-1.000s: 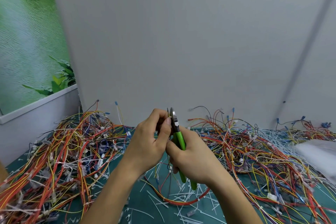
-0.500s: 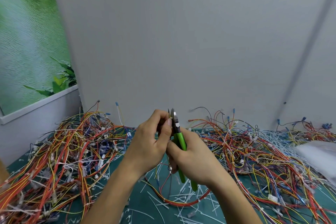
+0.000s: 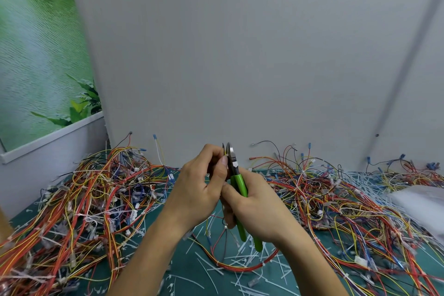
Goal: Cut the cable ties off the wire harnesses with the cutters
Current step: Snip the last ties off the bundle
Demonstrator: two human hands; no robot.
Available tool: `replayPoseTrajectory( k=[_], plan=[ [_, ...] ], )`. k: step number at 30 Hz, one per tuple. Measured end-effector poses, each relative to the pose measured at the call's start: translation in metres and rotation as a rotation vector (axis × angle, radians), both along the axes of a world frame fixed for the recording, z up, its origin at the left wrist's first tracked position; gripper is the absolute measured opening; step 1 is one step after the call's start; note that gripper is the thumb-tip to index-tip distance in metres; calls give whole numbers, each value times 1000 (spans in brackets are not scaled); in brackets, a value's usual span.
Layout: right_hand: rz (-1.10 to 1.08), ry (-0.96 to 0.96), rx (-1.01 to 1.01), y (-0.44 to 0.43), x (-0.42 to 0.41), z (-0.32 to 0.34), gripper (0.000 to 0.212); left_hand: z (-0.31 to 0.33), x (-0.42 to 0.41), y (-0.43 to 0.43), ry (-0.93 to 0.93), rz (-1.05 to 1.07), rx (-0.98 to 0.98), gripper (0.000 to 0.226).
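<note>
Right hand (image 3: 260, 211), one cutters (image 3: 239, 182) — left hand (image 3: 198, 190), one harness (image 3: 240, 269)

A plain grey partition wall (image 3: 240, 55) stands behind the teal-green work surface (image 3: 150, 222), with a diagonal seam (image 3: 403, 67) at its right, while at the left a green water-and-foliage mural (image 3: 36, 67) sits above a white ledge (image 3: 52, 138).
</note>
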State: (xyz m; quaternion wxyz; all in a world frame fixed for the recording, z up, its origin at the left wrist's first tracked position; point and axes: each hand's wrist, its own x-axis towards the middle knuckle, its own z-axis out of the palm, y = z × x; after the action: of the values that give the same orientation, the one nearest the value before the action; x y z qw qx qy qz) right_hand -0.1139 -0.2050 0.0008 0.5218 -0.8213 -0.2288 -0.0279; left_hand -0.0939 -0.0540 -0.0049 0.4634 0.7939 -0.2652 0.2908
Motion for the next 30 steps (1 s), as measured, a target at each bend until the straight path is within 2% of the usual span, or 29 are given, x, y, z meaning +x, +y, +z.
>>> replayPoseTrajectory(
  k=[4,12,17,25,30],
  plan=[
    [-15,6,-1,-3,1,0,29,1,0,-1,-16,-2,-10,13],
    [29,32,-23,-4,2,1,19,-2,2,-1,-5,3,11,14],
    [11,12,-21,-6,4,0,24,-1,2,0,-10,-2,3,12],
    [35,59,-20,-6,2,1,12,-2,2,0,-4,4,16,14],
    [11,-12,-44,-6,2,1,17,-1,1,-1,-11,-1,0,14]
  ],
)
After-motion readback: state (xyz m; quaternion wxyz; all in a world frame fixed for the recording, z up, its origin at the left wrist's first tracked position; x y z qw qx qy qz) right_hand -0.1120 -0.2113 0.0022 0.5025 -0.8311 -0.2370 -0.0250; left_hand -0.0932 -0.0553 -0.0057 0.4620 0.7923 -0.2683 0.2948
